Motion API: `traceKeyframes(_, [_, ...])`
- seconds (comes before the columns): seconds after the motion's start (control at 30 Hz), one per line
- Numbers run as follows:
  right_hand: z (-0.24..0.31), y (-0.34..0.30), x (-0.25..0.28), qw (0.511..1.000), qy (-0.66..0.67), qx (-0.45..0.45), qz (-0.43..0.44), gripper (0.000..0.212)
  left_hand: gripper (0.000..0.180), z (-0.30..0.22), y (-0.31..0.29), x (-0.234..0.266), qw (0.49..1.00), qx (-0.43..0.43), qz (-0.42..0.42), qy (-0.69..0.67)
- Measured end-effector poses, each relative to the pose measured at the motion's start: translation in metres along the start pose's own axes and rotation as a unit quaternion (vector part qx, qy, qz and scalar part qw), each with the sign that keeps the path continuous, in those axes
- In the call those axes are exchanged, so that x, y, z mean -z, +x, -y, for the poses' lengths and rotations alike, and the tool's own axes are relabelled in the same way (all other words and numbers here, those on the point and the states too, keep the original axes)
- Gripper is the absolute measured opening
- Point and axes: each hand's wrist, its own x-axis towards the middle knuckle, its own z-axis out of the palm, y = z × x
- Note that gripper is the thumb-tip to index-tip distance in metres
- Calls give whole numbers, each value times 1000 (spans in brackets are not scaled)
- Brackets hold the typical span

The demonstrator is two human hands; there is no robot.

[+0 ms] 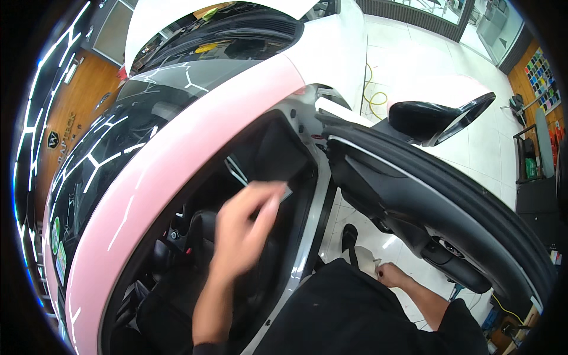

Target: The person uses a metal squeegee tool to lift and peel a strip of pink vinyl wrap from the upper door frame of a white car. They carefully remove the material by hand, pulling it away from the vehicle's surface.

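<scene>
My left hand (245, 222) is raised in the front doorway of a car with a pink roof edge (195, 133). It is smeared by motion, with fingers curled and thumb drawn towards them. A small greyish piece (287, 193) shows at the fingertips; whether it is held I cannot make out. Behind the hand lie the dark footwell and a thin silvery strip (236, 170). My right hand (391, 275) is low beside my light trousers, its fingers closed; anything in them is hidden. The black seat (177, 302) is below and left of my left hand.
The open car door (426, 201) swings out on my right, with its black mirror (441, 121) beyond. The pale door sill (302, 260) runs beside me. A yellow cable (373, 97) lies on the white tiled floor (426, 62). Shelving and tools line the right wall.
</scene>
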Motion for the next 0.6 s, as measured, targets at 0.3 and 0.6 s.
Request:
traceKeyframes(0.3, [-42, 45, -55, 673, 713, -81, -179, 31, 43, 139, 148, -174, 811, 338, -51, -475])
traceKeyframes(0.6, [-84, 27, -81, 982, 161, -93, 17, 57, 46, 161, 165, -190, 748, 309, -133, -572])
